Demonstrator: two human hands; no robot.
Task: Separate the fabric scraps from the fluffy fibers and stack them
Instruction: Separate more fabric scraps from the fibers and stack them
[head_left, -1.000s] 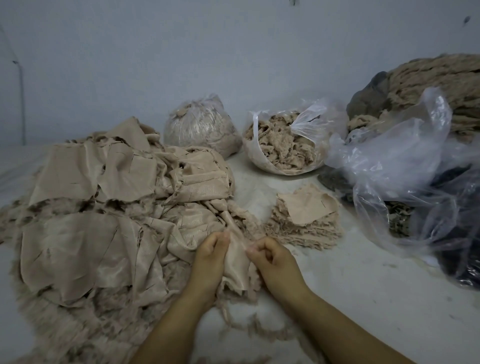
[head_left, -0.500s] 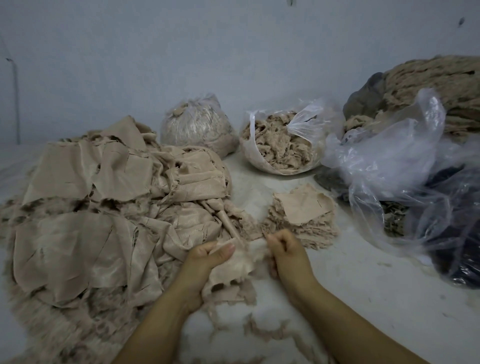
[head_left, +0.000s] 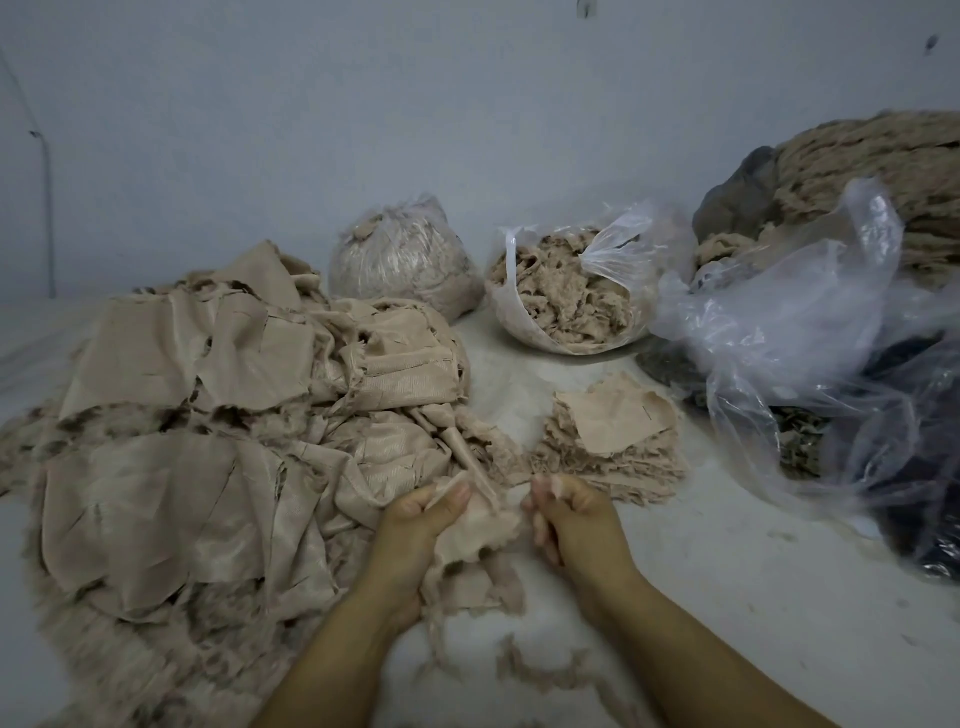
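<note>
A beige fabric scrap (head_left: 475, 535) with fluffy fibers hanging from its lower edge is held between both hands near the front middle. My left hand (head_left: 423, 525) grips its left side with the thumb on top. My right hand (head_left: 569, 519) pinches its right edge with curled fingers. A big heap of beige fabric pieces and fluff (head_left: 218, 426) fills the left. A neat stack of scraps (head_left: 613, 436) lies just beyond my right hand.
An open plastic bag of fluffy fibers (head_left: 566, 291) and a tied bag (head_left: 400, 260) stand at the back. Crumpled clear plastic bags (head_left: 810, 332) and a mound of brown fiber (head_left: 883, 171) crowd the right. Loose fluff strands (head_left: 540, 670) lie on the white surface by my forearms.
Both hands lifted the scrap off the heap's edge. They first drew apart, stretching it, then came closer together again; fluff now dangles beneath it.
</note>
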